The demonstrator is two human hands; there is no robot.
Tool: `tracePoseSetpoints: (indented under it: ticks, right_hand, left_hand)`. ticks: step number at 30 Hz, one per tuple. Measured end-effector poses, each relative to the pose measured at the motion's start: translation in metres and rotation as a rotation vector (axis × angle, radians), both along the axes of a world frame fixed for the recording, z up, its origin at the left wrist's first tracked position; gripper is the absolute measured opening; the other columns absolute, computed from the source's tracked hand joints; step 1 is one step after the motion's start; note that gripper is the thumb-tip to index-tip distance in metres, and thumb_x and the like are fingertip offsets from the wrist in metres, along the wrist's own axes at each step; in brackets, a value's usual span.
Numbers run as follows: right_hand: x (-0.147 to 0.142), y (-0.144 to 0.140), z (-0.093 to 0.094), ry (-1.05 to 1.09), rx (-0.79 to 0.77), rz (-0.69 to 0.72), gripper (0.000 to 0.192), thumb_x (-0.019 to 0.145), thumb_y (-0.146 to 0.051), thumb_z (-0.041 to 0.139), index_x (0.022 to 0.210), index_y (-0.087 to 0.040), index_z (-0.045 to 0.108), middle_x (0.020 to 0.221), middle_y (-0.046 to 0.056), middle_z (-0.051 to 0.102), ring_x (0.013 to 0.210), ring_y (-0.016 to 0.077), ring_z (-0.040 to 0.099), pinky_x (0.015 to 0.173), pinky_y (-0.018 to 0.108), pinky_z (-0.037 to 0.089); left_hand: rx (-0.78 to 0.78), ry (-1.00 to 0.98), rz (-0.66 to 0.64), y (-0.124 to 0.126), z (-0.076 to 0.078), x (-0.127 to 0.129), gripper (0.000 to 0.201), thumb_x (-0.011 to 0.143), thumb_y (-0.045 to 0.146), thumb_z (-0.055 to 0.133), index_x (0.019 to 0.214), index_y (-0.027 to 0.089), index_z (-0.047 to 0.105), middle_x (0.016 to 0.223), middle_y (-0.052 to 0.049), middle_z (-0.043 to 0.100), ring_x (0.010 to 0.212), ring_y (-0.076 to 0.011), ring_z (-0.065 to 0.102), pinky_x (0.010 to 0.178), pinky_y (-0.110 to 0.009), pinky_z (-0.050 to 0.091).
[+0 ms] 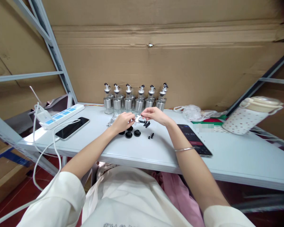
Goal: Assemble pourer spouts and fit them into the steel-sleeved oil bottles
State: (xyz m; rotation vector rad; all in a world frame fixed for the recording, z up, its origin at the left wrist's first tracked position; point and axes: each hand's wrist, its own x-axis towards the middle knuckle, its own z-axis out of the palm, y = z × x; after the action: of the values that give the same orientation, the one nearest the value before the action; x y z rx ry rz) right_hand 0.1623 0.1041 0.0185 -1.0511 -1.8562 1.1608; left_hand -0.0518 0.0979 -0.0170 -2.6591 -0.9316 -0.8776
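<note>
Cream-white short sleeves on both arms, bare below them; the same cream top across the chest, grey lettering just showing at its lower edge; a thin silver bangle (184, 149) rings the right wrist, pink fabric over the lap

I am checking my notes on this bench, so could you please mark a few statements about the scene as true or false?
1. Both hands, left hand and right hand, hold one small white part between them. True.
2. The bottles lie on their sides. False: they stand upright in a row at the back of the table.
3. Black rings lie on the table just below the hands. True.
4. The power strip lies to the right of the hands. False: it lies on the left.
5. A bangle is on the left wrist. False: it is on the right forearm.
</note>
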Motion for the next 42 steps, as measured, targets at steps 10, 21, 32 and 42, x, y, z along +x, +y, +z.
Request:
tracePoseSetpoints:
  ticks: [10,21,32,42]
  right_hand:
    - [-0.010,0.001,-0.004,0.187,-0.106,-0.046,0.027,0.065,-0.037,0.076,0.068,-0.016,0.060,0.063,-0.002,0.062,0.054,0.0060,0.048,0.058,0.024,0.041]
    - [-0.013,0.002,-0.007,0.212,-0.131,-0.060,0.019,0.071,-0.030,0.073,0.067,-0.015,0.061,0.064,0.000,0.062,0.054,0.0060,0.048,0.059,0.023,0.041]
    - [-0.025,-0.003,-0.013,0.538,-0.498,0.263,0.023,0.089,-0.035,0.056,0.080,-0.014,0.062,0.061,-0.005,0.038,0.052,0.0066,0.034,0.055,0.023,0.036]
    - [-0.022,0.004,-0.017,0.539,-0.451,0.247,0.019,0.085,-0.031,0.061,0.085,-0.013,0.066,0.060,-0.006,0.036,0.058,0.0078,0.041,0.061,0.023,0.039]
  left_hand:
    - [0.062,-0.031,-0.004,0.001,-0.001,-0.001,0.010,0.085,0.013,0.047,0.080,0.017,0.054,0.073,0.000,0.058,0.067,-0.0137,0.054,0.069,-0.025,0.038]
    - [0.112,-0.062,-0.029,0.001,-0.003,-0.002,0.009,0.086,0.014,0.048,0.080,0.018,0.054,0.071,0.000,0.056,0.064,-0.0132,0.052,0.066,-0.024,0.038]
    - [0.123,-0.145,-0.026,0.002,-0.002,-0.001,0.010,0.089,0.016,0.045,0.082,0.017,0.053,0.075,0.000,0.059,0.067,-0.0132,0.054,0.071,-0.026,0.039]
    - [0.129,-0.229,-0.074,0.005,-0.006,-0.003,0.008,0.082,0.010,0.049,0.080,0.017,0.053,0.074,0.002,0.058,0.063,-0.0112,0.053,0.068,-0.025,0.039]
